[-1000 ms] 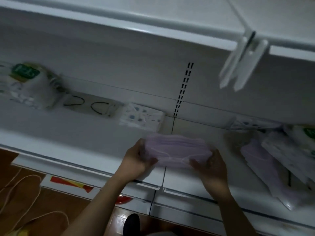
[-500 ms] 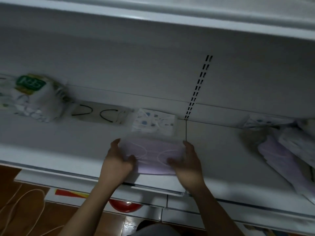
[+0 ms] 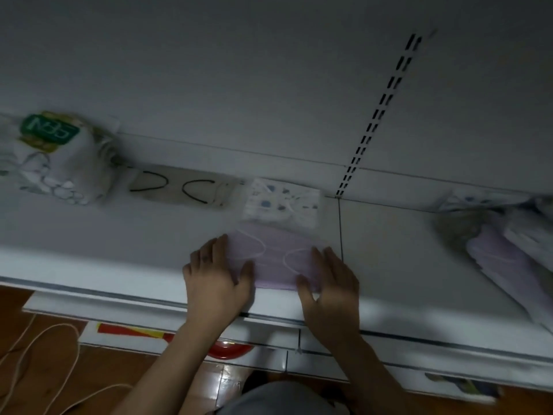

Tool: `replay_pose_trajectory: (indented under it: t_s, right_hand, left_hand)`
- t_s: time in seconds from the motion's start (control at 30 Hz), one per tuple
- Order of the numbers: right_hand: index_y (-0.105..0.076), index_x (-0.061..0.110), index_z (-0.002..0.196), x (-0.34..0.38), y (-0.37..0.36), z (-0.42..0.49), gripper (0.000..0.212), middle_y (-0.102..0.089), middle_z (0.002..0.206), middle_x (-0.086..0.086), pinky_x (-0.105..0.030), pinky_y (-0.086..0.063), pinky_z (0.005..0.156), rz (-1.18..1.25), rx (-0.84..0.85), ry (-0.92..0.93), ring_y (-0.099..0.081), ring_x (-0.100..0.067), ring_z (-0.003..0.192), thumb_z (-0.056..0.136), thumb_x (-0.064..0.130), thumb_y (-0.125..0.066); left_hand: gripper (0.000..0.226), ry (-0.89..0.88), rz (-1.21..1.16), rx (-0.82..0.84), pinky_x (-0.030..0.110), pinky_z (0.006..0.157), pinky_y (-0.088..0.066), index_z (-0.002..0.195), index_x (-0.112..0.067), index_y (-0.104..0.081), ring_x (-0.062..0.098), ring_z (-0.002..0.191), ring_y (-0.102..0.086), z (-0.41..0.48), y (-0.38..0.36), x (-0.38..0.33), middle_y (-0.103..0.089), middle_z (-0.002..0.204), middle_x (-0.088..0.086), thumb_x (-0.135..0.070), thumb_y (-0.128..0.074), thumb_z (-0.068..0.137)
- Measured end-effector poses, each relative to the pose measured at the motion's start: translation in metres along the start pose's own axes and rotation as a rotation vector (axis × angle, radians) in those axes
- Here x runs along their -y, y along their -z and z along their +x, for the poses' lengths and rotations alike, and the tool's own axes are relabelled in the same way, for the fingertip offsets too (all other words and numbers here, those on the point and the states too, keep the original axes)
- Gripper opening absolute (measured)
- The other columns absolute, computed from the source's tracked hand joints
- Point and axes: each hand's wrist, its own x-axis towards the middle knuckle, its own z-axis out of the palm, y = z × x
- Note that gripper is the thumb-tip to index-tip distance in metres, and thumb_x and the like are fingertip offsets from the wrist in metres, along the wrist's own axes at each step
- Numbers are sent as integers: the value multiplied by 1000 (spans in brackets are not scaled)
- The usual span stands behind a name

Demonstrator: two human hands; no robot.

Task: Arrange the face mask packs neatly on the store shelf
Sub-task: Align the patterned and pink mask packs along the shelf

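Taking the slotted upright strip (image 3: pixel 377 115) in the shelf's back wall as the marker: far to its left stands a white patterned bag with a green label (image 3: pixel 52 157), then a flat pack with black ear loops (image 3: pixel 179 187), then a white pack with blue dots (image 3: pixel 282 202) just left of the strip's foot.

In front of that dotted pack lies the lilac mask pack (image 3: pixel 276 259). A second ago it was held above the shelf edge, nearer the strip; now it lies flat on the shelf (image 3: pixel 89 235), shifted leftward and touching the dotted pack's front. So this pack looks all but placed, with only squaring left.

The left hand (image 3: pixel 217 278) lies palm down on the pack's left end, fingers spread, thumb over its near corner. The right hand (image 3: pixel 329 283) mirrors it on the right end, fingers apart and flat, pressing rather than gripping.

Well to the right of the strip, a loose heap of packs (image 3: pixel 508 253) lies unsorted, blurred.
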Motion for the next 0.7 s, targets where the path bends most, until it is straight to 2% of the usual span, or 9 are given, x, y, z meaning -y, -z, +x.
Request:
replay_pose_trajectory:
  t_s: [0.07, 0.13, 0.2, 0.27, 0.33, 0.43, 0.57, 0.63, 0.7]
  right_hand:
    - [-58, 16, 133, 1, 0, 2, 57, -52, 139, -16, -36, -31, 105, -9, -5, -14, -54, -33, 122, 85, 46, -51]
    - [-53, 18, 138, 1, 2, 1, 59, -44, 147, -15, -36, -30, 108, 12, -38, -9, -47, -32, 130, 86, 47, -52]
    - [-53, 19, 137, -1, 7, 0, 58, -41, 149, -14, -39, -36, 107, 76, -101, -17, -45, -31, 131, 86, 46, -53]
    - [-56, 19, 134, -8, 18, 1, 56, -43, 147, -11, -40, -42, 104, 128, -156, -39, -48, -29, 127, 85, 45, -54]
    - [-58, 18, 132, -22, 32, 4, 54, -47, 143, -10, -38, -43, 103, 136, -205, -50, -51, -26, 124, 85, 44, -55]
    - [-55, 19, 134, -58, 62, 13, 57, -47, 142, -9, -38, -44, 102, 112, -266, -102, -48, -23, 125, 82, 43, -54]
    - [-54, 12, 133, -127, 113, 24, 62, -52, 136, -17, -43, -42, 101, -31, -280, -170, -48, -30, 123, 80, 43, -49]
    - [-58, 7, 126, -162, 138, 27, 60, -57, 129, -20, -44, -41, 99, -143, -284, -176, -52, -36, 119, 79, 42, -49]
    - [-63, 8, 121, -194, 163, 29, 56, -59, 126, -20, -46, -41, 99, -227, -299, -181, -54, -39, 116, 78, 41, -47]
  left_hand:
    - [73, 19, -12, -6, 46, 78, -47, 124, -2, -59, 44, 103, -59, 2, 1, -1, -62, 119, 22, -56, -47, 77]
    - [72, 15, 16, -47, 50, 84, -43, 126, -2, -57, 45, 119, -51, 2, 3, -4, -55, 131, 24, -56, -47, 79]
    - [65, -60, 37, -132, 51, 89, -40, 125, -4, -58, 42, 127, -45, 1, 2, -14, -53, 135, 21, -52, -50, 81]
    - [56, -156, 5, -185, 48, 90, -38, 119, -7, -62, 39, 125, -46, 0, 0, -34, -57, 131, 17, -46, -53, 80]
    - [48, -247, -54, -166, 42, 88, -38, 112, -10, -66, 34, 117, -51, -2, -7, -61, -62, 123, 12, -42, -54, 79]
    - [45, -312, -191, -58, 30, 85, -35, 112, -16, -66, 25, 111, -52, -3, -24, -111, -65, 115, 3, -43, -52, 79]
    - [49, -284, -364, 192, 19, 100, -29, 136, -23, -51, 11, 126, -40, -2, -54, -186, -51, 127, -9, -41, -55, 90]
    - [52, -311, -365, 274, 21, 103, -32, 140, -24, -45, 14, 128, -44, 0, -73, -221, -50, 134, -5, -41, -55, 92]
    - [52, -285, -371, 376, 20, 95, -36, 140, -23, -44, 14, 121, -50, 3, -91, -257, -52, 134, -2, -39, -59, 93]
